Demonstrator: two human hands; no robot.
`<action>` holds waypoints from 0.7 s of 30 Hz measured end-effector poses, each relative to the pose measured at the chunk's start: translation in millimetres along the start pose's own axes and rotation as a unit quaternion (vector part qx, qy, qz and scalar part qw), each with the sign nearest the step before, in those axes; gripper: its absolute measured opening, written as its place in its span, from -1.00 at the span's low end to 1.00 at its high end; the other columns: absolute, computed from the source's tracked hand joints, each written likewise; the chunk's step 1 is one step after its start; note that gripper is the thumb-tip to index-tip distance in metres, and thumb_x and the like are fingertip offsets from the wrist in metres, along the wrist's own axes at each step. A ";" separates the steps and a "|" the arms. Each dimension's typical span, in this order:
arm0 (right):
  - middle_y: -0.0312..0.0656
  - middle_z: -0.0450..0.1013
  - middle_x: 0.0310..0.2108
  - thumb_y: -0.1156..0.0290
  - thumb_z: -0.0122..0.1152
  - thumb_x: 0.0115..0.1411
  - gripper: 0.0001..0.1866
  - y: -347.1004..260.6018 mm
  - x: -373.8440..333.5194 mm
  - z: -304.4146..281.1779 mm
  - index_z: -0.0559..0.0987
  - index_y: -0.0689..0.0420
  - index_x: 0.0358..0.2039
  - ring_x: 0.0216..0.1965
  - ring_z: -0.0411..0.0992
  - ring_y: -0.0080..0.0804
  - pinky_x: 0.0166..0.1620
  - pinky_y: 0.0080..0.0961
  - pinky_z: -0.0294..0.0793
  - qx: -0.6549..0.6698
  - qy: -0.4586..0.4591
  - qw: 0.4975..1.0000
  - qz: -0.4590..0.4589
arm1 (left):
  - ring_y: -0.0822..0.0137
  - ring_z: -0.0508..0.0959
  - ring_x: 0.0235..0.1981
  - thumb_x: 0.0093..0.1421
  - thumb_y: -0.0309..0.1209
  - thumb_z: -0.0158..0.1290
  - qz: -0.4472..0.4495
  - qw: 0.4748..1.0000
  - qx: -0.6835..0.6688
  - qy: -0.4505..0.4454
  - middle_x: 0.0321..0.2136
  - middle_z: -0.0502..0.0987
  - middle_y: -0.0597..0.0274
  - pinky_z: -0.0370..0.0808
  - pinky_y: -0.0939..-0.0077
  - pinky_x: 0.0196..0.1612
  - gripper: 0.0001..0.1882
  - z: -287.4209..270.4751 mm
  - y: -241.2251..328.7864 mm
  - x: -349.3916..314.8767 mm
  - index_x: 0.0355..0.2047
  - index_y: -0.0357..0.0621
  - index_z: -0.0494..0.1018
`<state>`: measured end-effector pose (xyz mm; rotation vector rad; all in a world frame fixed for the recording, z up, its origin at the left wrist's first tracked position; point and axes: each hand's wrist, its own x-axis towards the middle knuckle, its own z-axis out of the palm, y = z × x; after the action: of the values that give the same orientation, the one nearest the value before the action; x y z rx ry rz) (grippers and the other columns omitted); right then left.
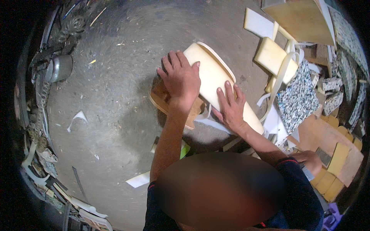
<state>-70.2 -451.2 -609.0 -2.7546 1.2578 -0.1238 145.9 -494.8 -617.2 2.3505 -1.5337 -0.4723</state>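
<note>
A long cream foam slab (208,67) lies slantwise in front of me, with a thin raised strip of foam curving along its far right edge. My left hand (180,79) is open, fingers spread, at the slab's left edge; its thumb reaches the foam. Below that hand is a brown wooden piece (160,96) with a curved rim, partly covered by my wrist. My right hand (232,107) rests open on the lower part of the slab, fingers stretched out over the foam. A white strip (216,124) shows under the slab's near side.
Foam offcuts, including a thick cream block (271,57) and a speckled foam sheet (298,96), are heaped at the right. A brown board (323,140) lies lower right. At the far left stands a metal pot (61,68). White scraps (79,117) dot the grey floor (115,77).
</note>
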 end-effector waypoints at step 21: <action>0.02 0.00 0.46 -0.04 0.38 0.07 0.02 16.6 -39.2 3.9 0.14 0.20 0.40 0.48 -0.05 0.03 0.41 0.22 -0.01 0.045 -0.059 0.997 0.022 | -0.28 0.27 0.29 0.42 -0.24 -0.09 0.130 0.989 -0.065 -0.028 0.37 0.14 -0.27 0.23 -0.02 0.34 -0.38 7.8 -5.5 14.3 0.36 -0.36 0.13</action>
<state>-107.8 -432.1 -616.1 -2.6149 1.2492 -0.0135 152.5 -506.3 -628.1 2.0202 -1.7470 -0.5596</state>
